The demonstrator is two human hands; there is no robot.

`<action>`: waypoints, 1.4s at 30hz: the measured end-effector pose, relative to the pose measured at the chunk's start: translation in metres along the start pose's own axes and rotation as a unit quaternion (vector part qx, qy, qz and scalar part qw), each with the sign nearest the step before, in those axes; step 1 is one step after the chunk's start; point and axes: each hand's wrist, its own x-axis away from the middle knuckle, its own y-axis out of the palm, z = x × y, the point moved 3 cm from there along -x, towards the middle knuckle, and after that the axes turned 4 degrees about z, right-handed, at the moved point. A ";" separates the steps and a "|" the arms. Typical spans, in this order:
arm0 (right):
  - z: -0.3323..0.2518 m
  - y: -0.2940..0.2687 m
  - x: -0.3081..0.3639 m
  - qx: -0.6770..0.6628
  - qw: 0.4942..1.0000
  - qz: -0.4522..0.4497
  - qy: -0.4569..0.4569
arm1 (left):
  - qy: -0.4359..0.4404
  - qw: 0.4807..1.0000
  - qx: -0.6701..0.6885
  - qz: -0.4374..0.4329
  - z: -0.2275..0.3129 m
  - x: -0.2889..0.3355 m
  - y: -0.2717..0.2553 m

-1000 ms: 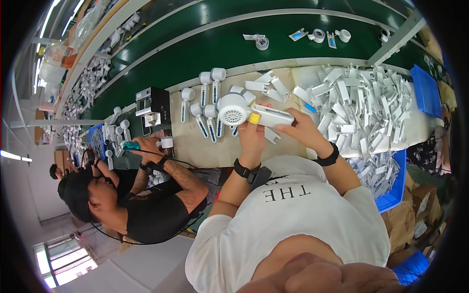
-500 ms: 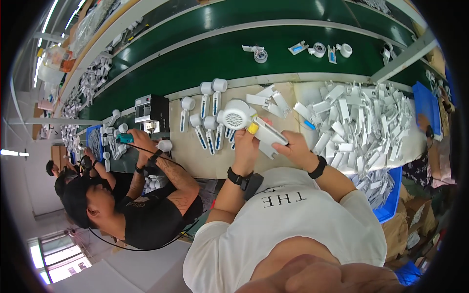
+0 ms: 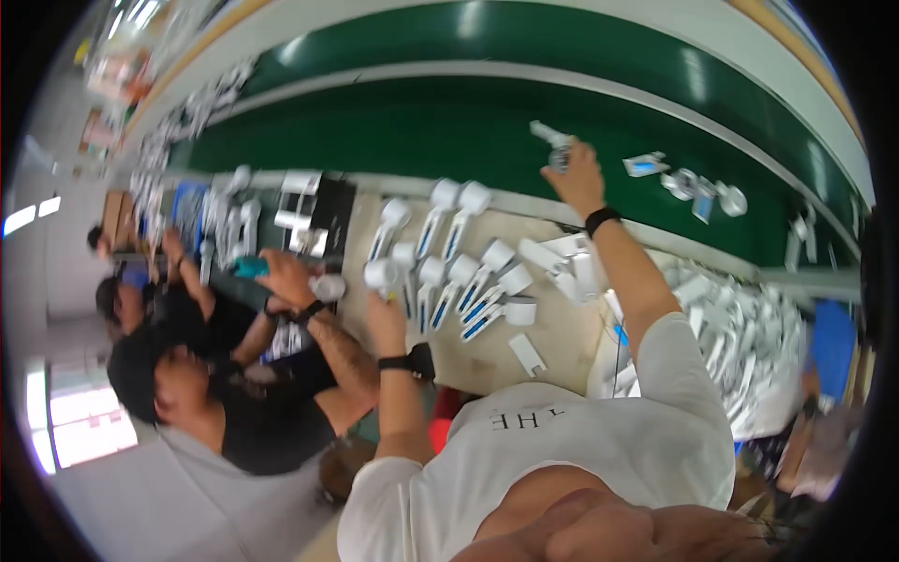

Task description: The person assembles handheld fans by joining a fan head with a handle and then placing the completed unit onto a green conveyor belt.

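Observation:
My left hand [image 3: 386, 323], blurred, is closed around the neck of a white handheld fan [image 3: 381, 274], where a bit of yellow shows. This fan is at the left edge of a group of white handheld fans [image 3: 459, 281] with blue strips in their handles, lying on the beige work mat [image 3: 487, 361]. Farther off, my right hand [image 3: 581, 183] reaches over the green conveyor belt [image 3: 421, 122]. Its fingers are closed around the round head of another fan [image 3: 559, 157], whose handle points up and left. A loose white cover [image 3: 528, 356] lies on the mat near my body.
Several white covers [image 3: 562, 267] lie under my right forearm, beside a large heap of white parts [image 3: 740, 337]. More fan pieces [image 3: 698, 187] rest on the belt. At my left stand a black and white machine [image 3: 314, 214] and a co-worker [image 3: 234, 393] holding a teal tool [image 3: 251, 267].
My hands have parted: the left went leftward with the fan, the right reached out to a fan on the belt. The white cover has left my right hand. The view has shifted.

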 end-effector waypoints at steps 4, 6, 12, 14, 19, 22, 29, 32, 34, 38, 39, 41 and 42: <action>0.021 0.019 -0.019 0.063 0.996 -0.031 -0.059 | -0.032 0.999 0.027 0.021 -0.004 -0.007 0.025; 0.026 0.023 -0.023 -0.007 0.998 -0.006 -0.057 | -0.070 0.997 0.024 0.007 0.008 -0.021 0.019; 0.033 0.008 -0.015 -0.142 0.986 -0.027 -0.083 | -0.037 0.995 0.028 0.093 -0.017 -0.019 0.031; 0.035 -0.014 -0.002 -0.183 0.975 -0.044 -0.120 | -0.041 0.998 0.000 0.054 -0.018 -0.005 0.023; 0.025 -0.075 0.042 -0.345 0.922 -0.156 -0.077 | -0.074 0.991 -0.097 -0.063 -0.034 0.014 0.017; 0.013 -0.124 0.080 -0.293 0.923 -0.177 -0.176 | 0.154 0.932 -0.208 0.254 0.015 0.020 -0.017; -0.079 -0.245 0.178 -0.214 0.838 -0.318 -0.388 | 0.037 0.562 0.583 -0.586 0.175 0.094 0.007; -0.085 -0.271 0.207 -0.128 0.826 -0.331 -0.438 | -0.036 0.277 0.557 -0.783 0.196 0.145 -0.010; -0.077 -0.281 0.221 -0.119 0.845 -0.313 -0.417 | -0.062 0.220 0.570 -0.789 0.197 0.171 -0.031; -0.041 -0.281 0.246 -0.302 0.870 -0.317 -0.225 | -0.090 0.310 0.622 -0.713 0.200 0.184 -0.038; -0.027 -0.271 0.254 -0.454 0.828 -0.319 -0.079 | -0.086 0.307 0.618 -0.719 0.200 0.187 -0.039; 0.004 -0.236 0.277 -0.697 0.616 -0.289 0.225 | -0.073 0.366 0.628 -0.683 0.205 0.187 -0.049; 0.008 -0.221 0.288 -0.761 0.541 -0.281 0.223 | -0.080 0.406 0.616 -0.670 0.204 0.191 -0.050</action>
